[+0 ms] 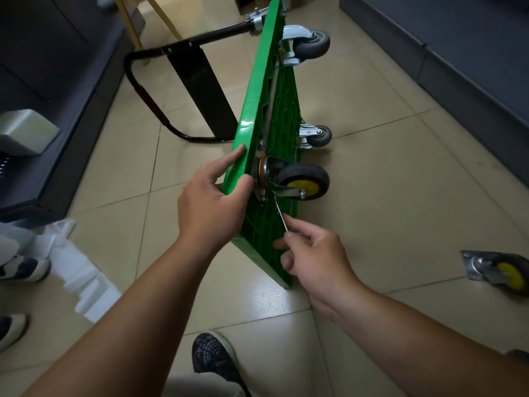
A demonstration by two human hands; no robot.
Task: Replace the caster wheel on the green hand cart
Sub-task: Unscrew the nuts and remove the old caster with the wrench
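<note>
The green hand cart (pixel 262 90) stands on its long edge on the tiled floor, underside facing right, its black handle (pixel 183 90) folded out to the left. My left hand (pixel 214 196) grips the cart's upper near edge, thumb on the underside. A caster with a black tyre and yellow hub (pixel 303 183) sits on the near corner of the underside. My right hand (pixel 310 255) pinches a thin metal tool (pixel 280 214) whose tip reaches the caster's mounting plate. A second yellow-hub caster (pixel 499 272) lies loose on the floor at the right.
Two grey casters (pixel 313 44) (pixel 317 136) stick out from the cart's far end. Dark cabinets line both sides. White foam packing (pixel 77 270) lies at the left by another person's shoes (pixel 24 269). My own shoe (pixel 213 358) is at the bottom.
</note>
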